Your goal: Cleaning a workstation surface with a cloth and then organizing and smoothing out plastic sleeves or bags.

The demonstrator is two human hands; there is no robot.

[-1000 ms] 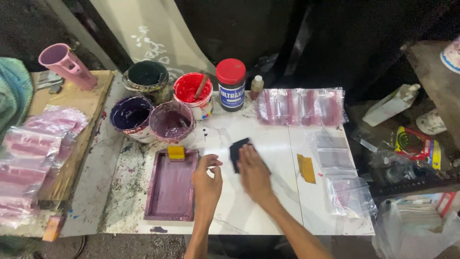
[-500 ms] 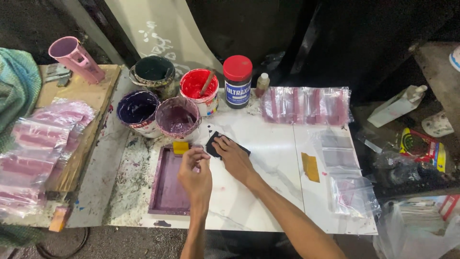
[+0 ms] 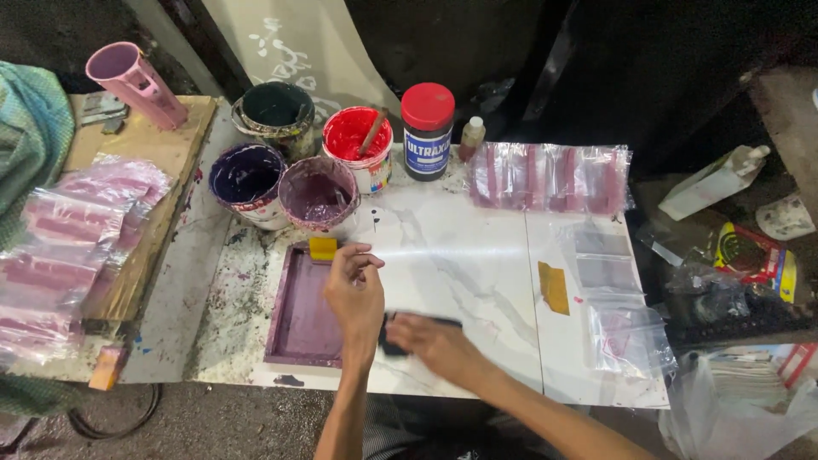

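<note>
Item: small black pad [image 3: 422,324], flat on the white marble-patterned table [image 3: 477,255], just right of the purple tray [image 3: 302,311]. Our right hand [image 3: 430,341] pressed on it, steadying; our left hand [image 3: 354,290], fingers loosely curled and empty, hovered over the tray's edge beside a yellow sponge [image 3: 323,248].

A white marbled surface [image 3: 477,255] fills the middle of the view, brightly lit from above, its left part spattered with dried purple and dark stains. Left of it lies a bare wooden board [image 3: 162,153], raised a little above the surface. Below the near edge runs a grey, gritty floor [image 3: 213,422] with a dark cable [image 3: 111,417] curled on it. Behind the surface the room falls into near black, apart from a pale leaning panel [image 3: 298,43] with white scrawls. To the right, a dim shelf [image 3: 767,102] sits in shadow.
</note>
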